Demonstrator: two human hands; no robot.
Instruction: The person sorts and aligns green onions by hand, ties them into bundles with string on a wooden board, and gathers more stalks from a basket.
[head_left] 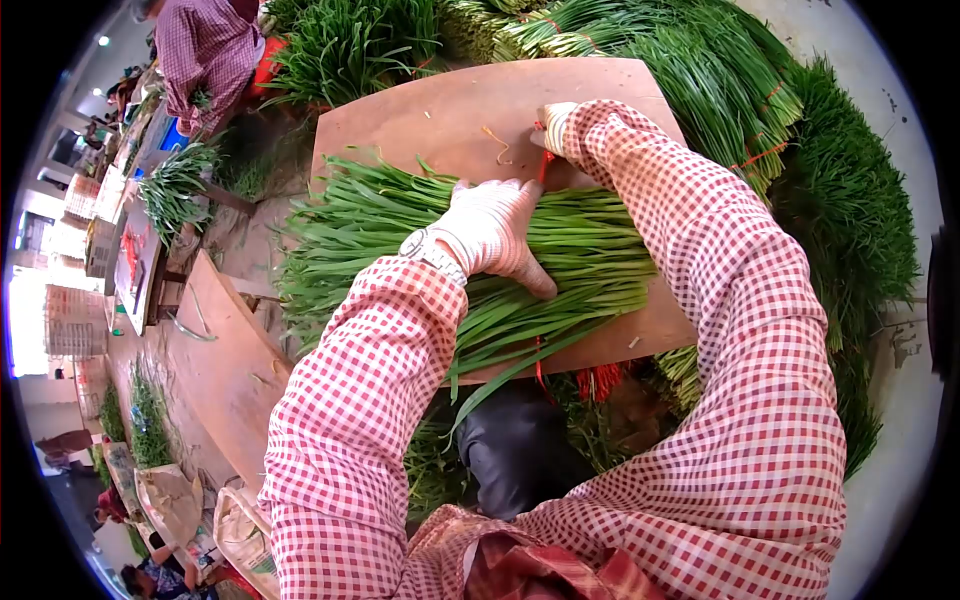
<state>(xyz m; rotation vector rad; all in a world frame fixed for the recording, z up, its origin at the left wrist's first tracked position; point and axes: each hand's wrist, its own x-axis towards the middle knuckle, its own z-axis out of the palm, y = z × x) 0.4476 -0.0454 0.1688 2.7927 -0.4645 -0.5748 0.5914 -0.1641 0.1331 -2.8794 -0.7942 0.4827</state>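
A loose bunch of long green stalks lies across a brown board. My left hand, in a whitish glove with a watch at the wrist, presses on top of the bunch with its fingers apart. Beyond the bunch, my right hand, also gloved, is closed on a red tie. The tie runs down to the far side of the stalks, and a red end hangs below the board's near edge. What lies under the bunch is hidden.
Tied green bundles are piled behind and to the right. Red ties hang under the board's near edge. Another brown board stands at the left. A person in a checked shirt is at the upper left.
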